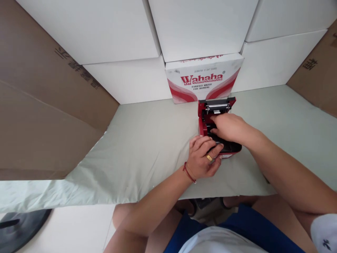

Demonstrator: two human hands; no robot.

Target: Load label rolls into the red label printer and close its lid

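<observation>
A small red and black label printer (pixel 201 126) sits on the cloth with its lid (pixel 200 105) raised at the back. A metal bar and a dark roller show on the underside of the lid. My left hand (pixel 204 154), with a gold ring and a red cord at the wrist, is wrapped over the printer's near left corner. My right hand (pixel 229 128) reaches into the black compartment from the right. Its thumb and forefinger are apart, with nothing visible between them; the other fingers are hidden behind the hand.
A pale green cloth (pixel 142 140) covers the table. Behind the printer leans a white and red Wahaha carton (pixel 202 79), against stacked white boxes (pixel 137 80). Brown cardboard (pixel 47 116) stands at the left, with another cardboard panel (pixel 316 73) at the right.
</observation>
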